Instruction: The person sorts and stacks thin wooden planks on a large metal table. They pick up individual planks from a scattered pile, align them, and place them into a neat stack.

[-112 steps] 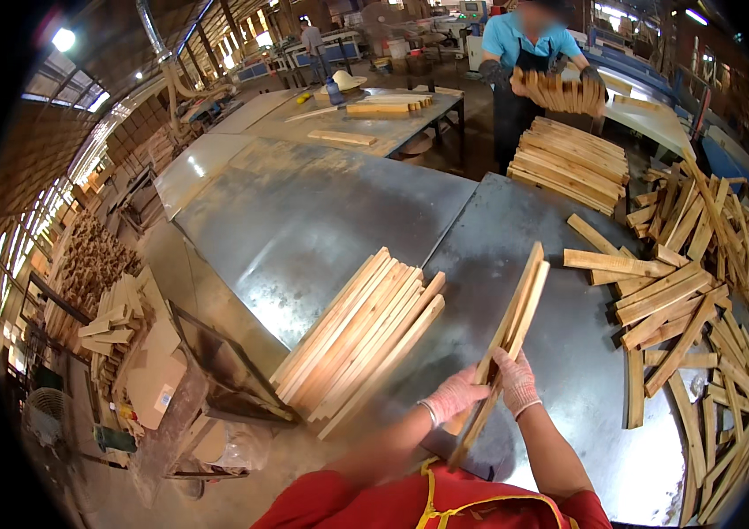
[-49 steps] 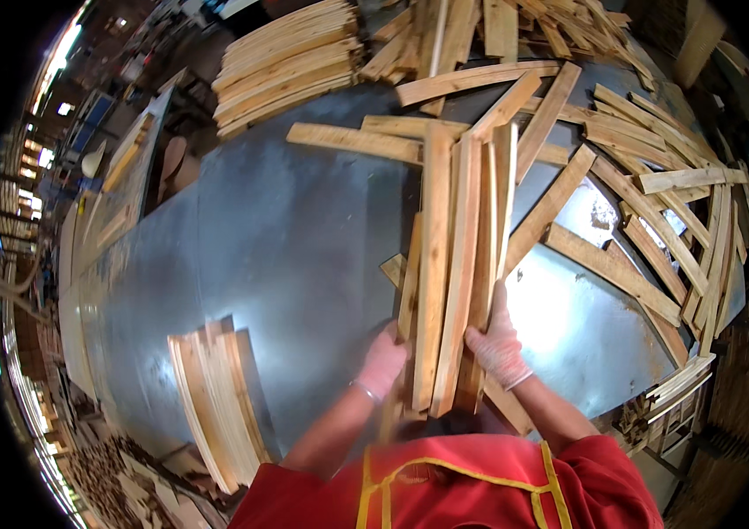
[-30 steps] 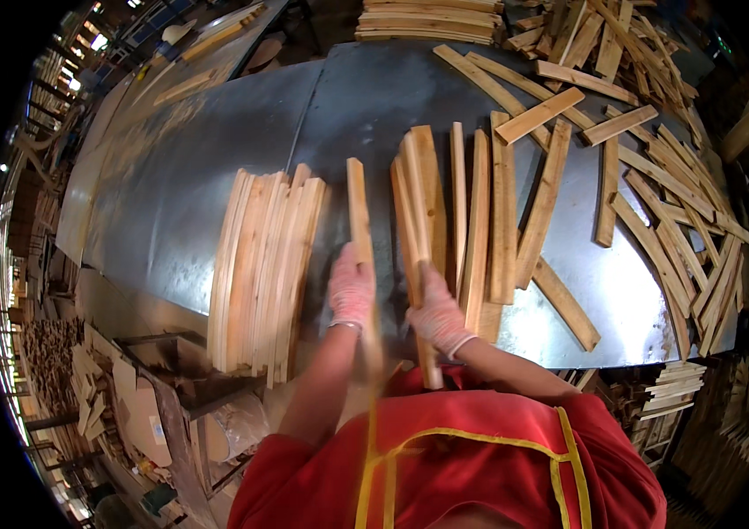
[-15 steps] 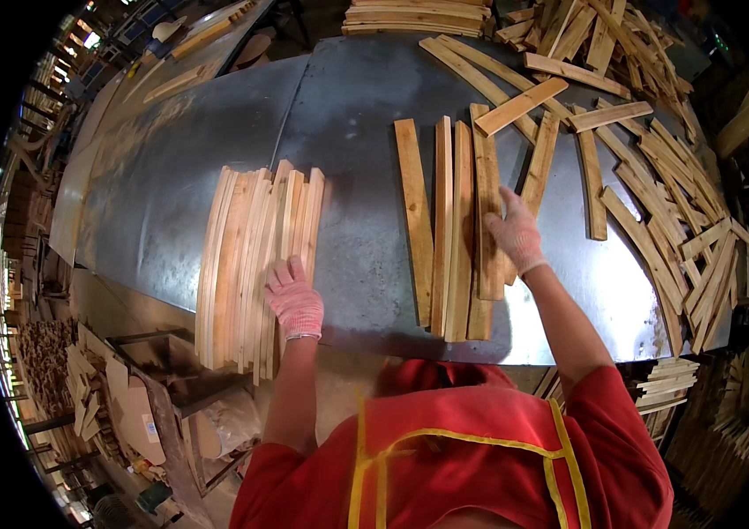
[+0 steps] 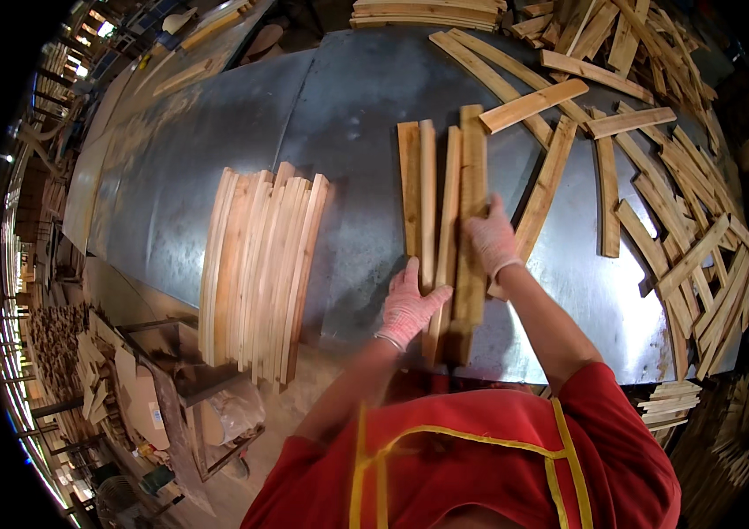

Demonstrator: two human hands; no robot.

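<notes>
A small group of slats (image 5: 441, 212) is laid lengthwise on the grey metal surface (image 5: 216, 132), running away from the person. About four slats are counted in it, side by side and touching, their far ends roughly level and their near ends reaching the surface's front edge.

The left hand (image 5: 410, 304), in a pale pink glove, is pressed on the near left part of the group. Its fingers are spread and laid flat over the left slats; nothing is gripped, only pushed against. The right hand (image 5: 491, 236), gloved the same, is set on the right edge of the group, a little farther along. Its fingers are extended and slightly curled against the outermost slat, with the palm on the wood; whether that slat is clasped or merely pressed cannot be told. The group is thus bracketed between the two hands.

To the left, well apart from the group, a wider stack (image 5: 260, 264) of paler, slightly curved slats is laid parallel, its near end overhanging the surface's edge. To the right, a loose slat (image 5: 544, 189) is lying at a slant, just beside the right hand. Beyond it, a jumbled heap (image 5: 683, 203) of slats is spread over the right side and far corner of the surface. A neat pile (image 5: 427, 12) is seen at the far edge. A red top with yellow trim (image 5: 480, 458) is worn by the person.
</notes>
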